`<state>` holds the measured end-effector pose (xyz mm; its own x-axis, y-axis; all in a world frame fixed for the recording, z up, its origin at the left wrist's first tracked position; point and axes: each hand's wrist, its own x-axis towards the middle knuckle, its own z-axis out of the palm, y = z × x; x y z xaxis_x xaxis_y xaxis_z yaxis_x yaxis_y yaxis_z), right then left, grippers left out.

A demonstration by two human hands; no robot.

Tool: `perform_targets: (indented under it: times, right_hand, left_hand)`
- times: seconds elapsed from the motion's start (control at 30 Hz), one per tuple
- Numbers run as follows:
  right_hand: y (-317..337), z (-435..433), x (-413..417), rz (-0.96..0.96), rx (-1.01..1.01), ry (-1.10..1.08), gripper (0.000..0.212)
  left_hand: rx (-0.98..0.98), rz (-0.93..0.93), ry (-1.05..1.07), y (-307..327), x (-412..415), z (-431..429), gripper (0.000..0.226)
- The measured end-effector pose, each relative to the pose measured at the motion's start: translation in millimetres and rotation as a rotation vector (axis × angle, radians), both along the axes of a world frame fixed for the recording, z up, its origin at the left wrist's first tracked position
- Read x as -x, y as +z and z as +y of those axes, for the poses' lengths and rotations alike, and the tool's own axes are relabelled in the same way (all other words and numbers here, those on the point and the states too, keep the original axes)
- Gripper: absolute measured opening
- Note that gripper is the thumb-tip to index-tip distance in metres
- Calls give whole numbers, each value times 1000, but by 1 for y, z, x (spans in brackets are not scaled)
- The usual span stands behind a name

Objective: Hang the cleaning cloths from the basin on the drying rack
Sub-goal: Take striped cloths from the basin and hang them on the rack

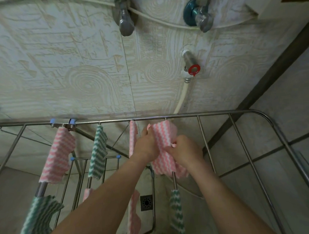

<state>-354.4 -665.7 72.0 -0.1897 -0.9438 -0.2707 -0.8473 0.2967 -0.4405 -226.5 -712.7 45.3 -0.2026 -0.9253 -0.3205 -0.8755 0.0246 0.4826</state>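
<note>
The pink cloth (165, 133) is striped in pink and white zigzags, with a wavy edge and a ribbed, soft-looking face. It lies draped over one rod of the rack (213, 114), close to the far rail, with its lower part hanging down the rod toward the person. The left hand (146, 145) holds the cloth's left edge, fingers curled round it and thumb raised beside the top corner. The right hand (184, 150) pinches the right edge between thumb and fingers, knuckles up. Both forearms reach forward, up from the lower edge of the view, with the hands close together. More zigzag cloths hang on neighbouring rods, among them a green cloth (98, 153) and a second pink cloth (58, 153) to the left.
</note>
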Motion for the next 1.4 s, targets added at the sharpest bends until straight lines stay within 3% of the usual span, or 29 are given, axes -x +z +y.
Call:
perform_targets:
  times: [0.2,0.3,0.4,0.53,0.73,0.83,0.9,0.97,1.03,1.13,1.27,1.4]
  right_hand:
    - [1,4,-3,-74,54,-46,24]
    - [7,8,7,-219,22,-87,17]
    - [5,11,10,-268,-32,-67,20]
    - [-7,16,7,-178,3,-78,14]
    - [-4,21,13,-272,-91,-72,15]
    - [34,33,25,-458,-121,-13,10]
    - [63,46,32,-725,-73,-34,3]
    - [81,59,37,-1053,-21,-114,11]
    - [90,68,39,-1364,31,-232,20]
    - [93,79,35,-1617,136,-408,24]
    - [90,91,27,-1736,190,-552,22]
    - [86,102,32,-1508,270,-535,22]
  left_hand:
    - [89,45,-35,3,-3,12,75]
    - [208,240,-120,8,-4,31,68]
    - [166,369,-220,6,-1,50,59]
    - [200,340,-240,5,4,57,52]
    - [163,260,-237,8,8,57,49]
    - [84,423,-190,30,6,68,48]
    - [-131,733,-114,50,5,81,39]
    - [-307,959,-64,67,1,94,31]
    - [-349,1014,-82,77,-2,105,28]
    - [-267,1044,-59,90,-2,116,24]
    - [-62,974,13,96,-5,122,16]
    - [51,976,68,105,-10,122,13]
